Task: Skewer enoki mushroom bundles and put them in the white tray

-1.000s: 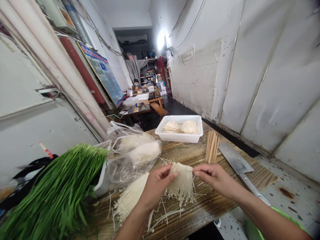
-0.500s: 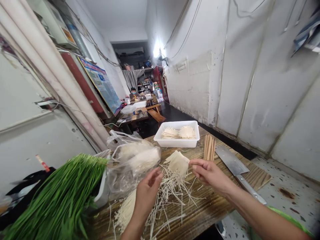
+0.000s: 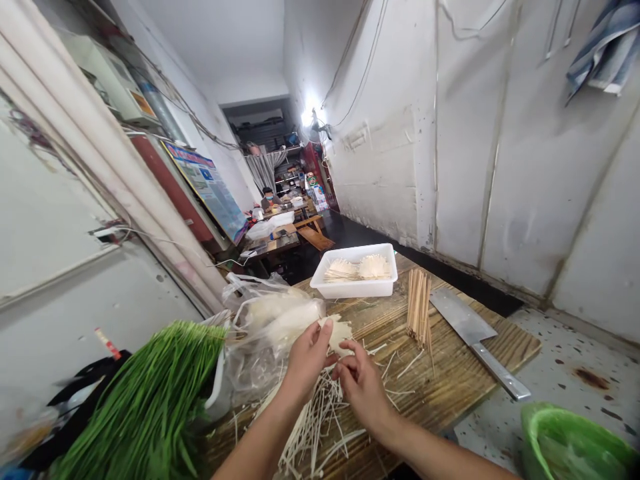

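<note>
A pale, fan-shaped bunch of enoki mushrooms (image 3: 337, 331) is pinched in my left hand (image 3: 311, 353), thumb on top. Close against its lower right side is my right hand (image 3: 364, 383), fingers curled and closed; what lies between them is hidden. Loose enoki mushrooms (image 3: 320, 420) are strewn on the wooden board (image 3: 400, 413) under both hands. Farther off, a white plastic tray (image 3: 356, 289) holds fanned enoki bunches (image 3: 374, 266) with thin sticks. To the right lie a bundle of wooden skewers (image 3: 419, 303) and a cleaver (image 3: 463, 317).
Plastic bags of pale food (image 3: 280, 320) lie left of my hands, beside a heap of green chives (image 3: 145, 400). A green basin (image 3: 575, 443) stands at lower right. A person (image 3: 271, 199) sits at a far table.
My hands have come together at the enoki bunch, the right moving left. The bunch has shifted left and down into my left hand. The view has turned, bringing the green basin in.
</note>
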`<state>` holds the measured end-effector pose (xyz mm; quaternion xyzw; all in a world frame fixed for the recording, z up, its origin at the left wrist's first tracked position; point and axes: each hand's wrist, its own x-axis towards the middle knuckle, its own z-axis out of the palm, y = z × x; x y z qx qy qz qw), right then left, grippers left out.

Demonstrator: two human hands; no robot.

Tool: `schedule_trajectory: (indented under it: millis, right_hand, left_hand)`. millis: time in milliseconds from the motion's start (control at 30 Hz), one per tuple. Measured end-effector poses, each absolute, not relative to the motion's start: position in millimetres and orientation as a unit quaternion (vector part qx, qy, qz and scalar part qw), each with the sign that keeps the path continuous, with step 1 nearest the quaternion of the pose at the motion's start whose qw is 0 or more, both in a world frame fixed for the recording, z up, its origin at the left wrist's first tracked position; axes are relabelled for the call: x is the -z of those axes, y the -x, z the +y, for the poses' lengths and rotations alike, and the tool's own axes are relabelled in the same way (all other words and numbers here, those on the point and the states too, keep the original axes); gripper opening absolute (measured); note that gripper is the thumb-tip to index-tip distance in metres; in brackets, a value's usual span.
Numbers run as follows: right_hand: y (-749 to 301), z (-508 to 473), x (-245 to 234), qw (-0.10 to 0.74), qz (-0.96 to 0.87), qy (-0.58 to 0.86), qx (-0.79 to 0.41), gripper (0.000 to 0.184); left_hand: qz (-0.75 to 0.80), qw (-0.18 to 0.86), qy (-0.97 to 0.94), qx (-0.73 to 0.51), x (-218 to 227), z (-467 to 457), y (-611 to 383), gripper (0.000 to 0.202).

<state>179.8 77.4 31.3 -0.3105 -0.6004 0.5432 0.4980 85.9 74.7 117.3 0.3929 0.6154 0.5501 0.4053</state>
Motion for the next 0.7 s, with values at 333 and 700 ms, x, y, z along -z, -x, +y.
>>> schedule_trajectory:
  millis: [333, 700]
  right_hand:
    - [-169.5, 73.6, -35.1, 0.449, -0.672, 0.296, -0.509, 0.011]
    - [-211.9, 167.8, -74.0, 0.4, -0.761, 0.29, -0.42, 0.016]
  left_hand:
    - [0.643, 0.437, -0.408, -0.479, -107.1, 81.7, -64.6, 0.036]
    - [0.614, 0.525, -0.417, -0.416, -106.3, 81.3, -53.3, 0.06]
